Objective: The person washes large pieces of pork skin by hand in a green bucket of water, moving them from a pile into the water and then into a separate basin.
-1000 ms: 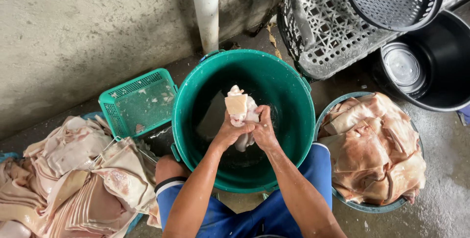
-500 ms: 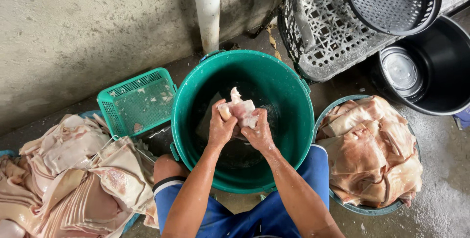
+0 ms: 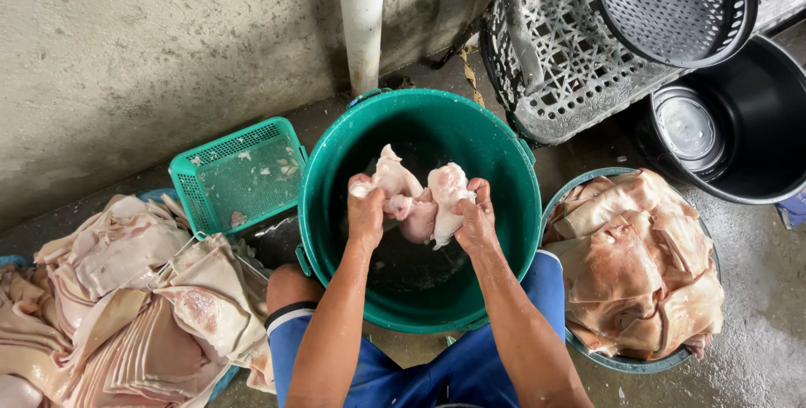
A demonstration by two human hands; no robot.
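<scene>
Green bucket (image 3: pixel 512 206): directly below both hands, dark water inside.
Heap of pale skins (image 3: pixel 126 307): well left of the left hand, on the floor.
Tub of skins (image 3: pixel 642 265): just right of the right hand.
Green basket (image 3: pixel 239 177): left of the left hand, beside the bucket.
Meat piece (image 3: pixel 416 202): over the bucket, between the hands.
Left hand (image 3: pixel 366 211): clenched on the meat piece.
Right hand (image 3: pixel 476 219): grasping the same piece.
</scene>
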